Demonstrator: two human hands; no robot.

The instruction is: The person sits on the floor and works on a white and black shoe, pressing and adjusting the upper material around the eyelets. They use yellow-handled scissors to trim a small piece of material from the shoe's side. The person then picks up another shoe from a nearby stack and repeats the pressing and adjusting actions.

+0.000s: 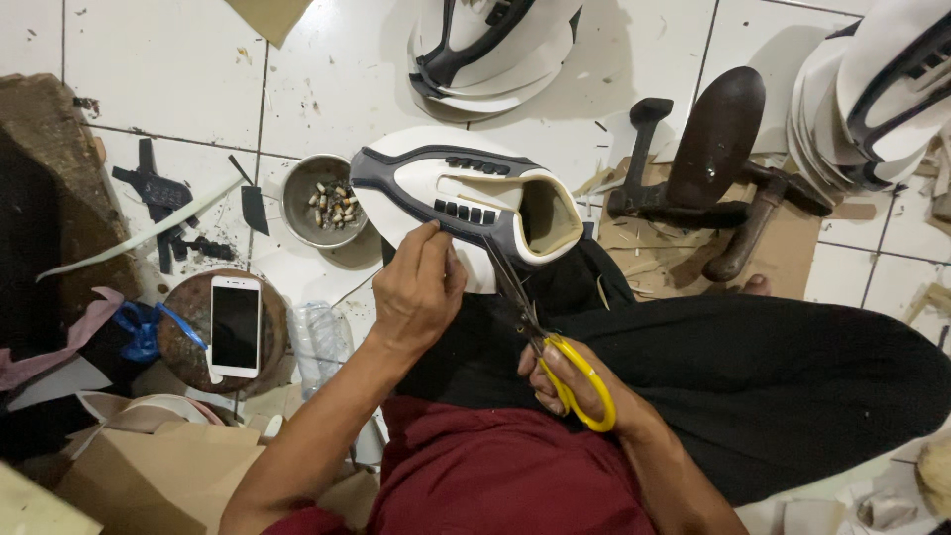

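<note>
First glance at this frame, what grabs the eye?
Centre frame: the left hand pins a white-and-grey shoe upper while the right hand works yellow-handled scissors along its near edge, over the person's lap. To the left, a white phone lies on a round rusty stand, with a metal bowl of cigarette butts behind it. Stacks of similar uppers sit at the top right of the tiled floor.

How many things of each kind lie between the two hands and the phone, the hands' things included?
Shoe upper, in left hand: 1
Yellow-handled scissors, in right hand: 1
Metal bowl: 1
White phone: 1
Total: 4
</note>
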